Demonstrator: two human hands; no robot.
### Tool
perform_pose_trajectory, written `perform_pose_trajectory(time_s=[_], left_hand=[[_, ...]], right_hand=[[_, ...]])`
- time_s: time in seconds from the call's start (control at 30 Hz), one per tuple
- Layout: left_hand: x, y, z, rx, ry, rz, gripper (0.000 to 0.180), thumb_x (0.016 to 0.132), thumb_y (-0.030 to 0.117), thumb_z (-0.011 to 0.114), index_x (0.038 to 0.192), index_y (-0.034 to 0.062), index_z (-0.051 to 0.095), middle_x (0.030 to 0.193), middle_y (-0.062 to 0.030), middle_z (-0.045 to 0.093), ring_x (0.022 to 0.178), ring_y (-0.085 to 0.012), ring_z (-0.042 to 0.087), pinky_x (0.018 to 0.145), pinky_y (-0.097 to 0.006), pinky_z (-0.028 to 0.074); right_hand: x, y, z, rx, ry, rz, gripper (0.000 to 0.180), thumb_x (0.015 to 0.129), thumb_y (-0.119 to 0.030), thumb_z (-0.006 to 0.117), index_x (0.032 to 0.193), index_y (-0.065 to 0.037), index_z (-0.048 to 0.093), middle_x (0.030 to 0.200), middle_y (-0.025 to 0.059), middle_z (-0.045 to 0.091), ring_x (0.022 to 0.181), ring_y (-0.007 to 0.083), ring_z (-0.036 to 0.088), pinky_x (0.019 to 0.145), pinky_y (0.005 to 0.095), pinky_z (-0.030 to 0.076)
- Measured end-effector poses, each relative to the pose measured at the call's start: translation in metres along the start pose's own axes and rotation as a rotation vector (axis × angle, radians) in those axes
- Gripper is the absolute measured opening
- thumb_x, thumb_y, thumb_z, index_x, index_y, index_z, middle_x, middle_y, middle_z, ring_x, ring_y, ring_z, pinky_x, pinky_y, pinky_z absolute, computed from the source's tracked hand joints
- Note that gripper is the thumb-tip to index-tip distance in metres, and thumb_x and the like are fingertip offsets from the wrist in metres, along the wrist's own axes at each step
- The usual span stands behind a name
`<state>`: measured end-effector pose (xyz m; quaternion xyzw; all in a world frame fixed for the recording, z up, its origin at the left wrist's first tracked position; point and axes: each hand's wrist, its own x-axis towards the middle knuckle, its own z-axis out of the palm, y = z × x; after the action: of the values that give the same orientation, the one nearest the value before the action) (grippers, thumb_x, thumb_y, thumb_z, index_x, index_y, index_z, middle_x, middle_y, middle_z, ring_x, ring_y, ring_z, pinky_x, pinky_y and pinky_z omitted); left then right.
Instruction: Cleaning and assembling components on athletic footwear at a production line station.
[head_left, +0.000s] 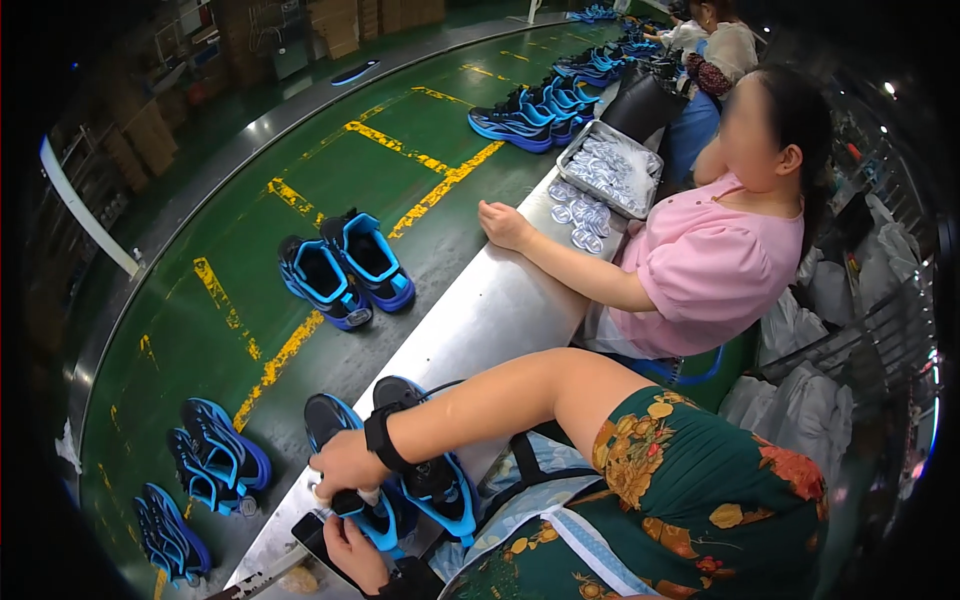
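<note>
A black and blue sports shoe (330, 418) lies on the metal bench under my hands, toe pointing away from me. My right hand (350, 464), with a black band at its wrist, is closed over the shoe at its opening. Near the heel end, my left hand (357, 556) has its fingers bent against the same shoe; its fingertips are partly hidden. A matching shoe (437, 482) sits just to the right, under my right forearm. Beside my left fingers is a dark flat object (312, 532) whose kind I cannot make out.
Shoe pairs (345, 268) stand on a green conveyor (250, 235) with yellow marks, beyond the metal bench (470, 310). A co-worker in pink (715, 255) sits to the right, one forearm on the bench. Near them is a metal tray (612, 170) of small silvery round packets.
</note>
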<state>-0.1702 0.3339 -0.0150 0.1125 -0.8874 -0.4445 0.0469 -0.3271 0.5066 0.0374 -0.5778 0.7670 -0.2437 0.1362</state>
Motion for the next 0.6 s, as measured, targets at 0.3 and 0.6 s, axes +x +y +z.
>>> perform_pose_trajectory(time_s=[0.3, 0.6], left_hand=[[-0.008, 0.069, -0.022, 0.033, 0.054, -0.294, 0.027, 0.097, 0.019, 0.055, 0.105, -0.006, 0.062, 0.093, -0.0145, 0.066, 0.084, -0.0241, 0.062, 0.078, -0.034, 0.05], [-0.013, 0.077, -0.004, -0.954, -0.434, -0.772, 0.023, 0.097, 0.024, 0.057, 0.099, 0.0011, 0.061, 0.084, -0.0172, 0.07, 0.041, -0.0086, 0.042, 0.037, -0.021, 0.028]], right_hand=[[0.005, -0.014, 0.001, -0.178, -0.042, -0.019, 0.028, 0.066, -0.021, 0.073, 0.091, -0.011, 0.066, 0.079, 0.0144, 0.069, 0.08, 0.0338, 0.068, 0.066, 0.0461, 0.052], [-0.038, 0.008, -0.005, 0.39, 0.013, 0.04, 0.028, 0.079, -0.015, 0.067, 0.104, -0.004, 0.07, 0.087, 0.0189, 0.069, 0.084, 0.0343, 0.066, 0.072, 0.0427, 0.049]])
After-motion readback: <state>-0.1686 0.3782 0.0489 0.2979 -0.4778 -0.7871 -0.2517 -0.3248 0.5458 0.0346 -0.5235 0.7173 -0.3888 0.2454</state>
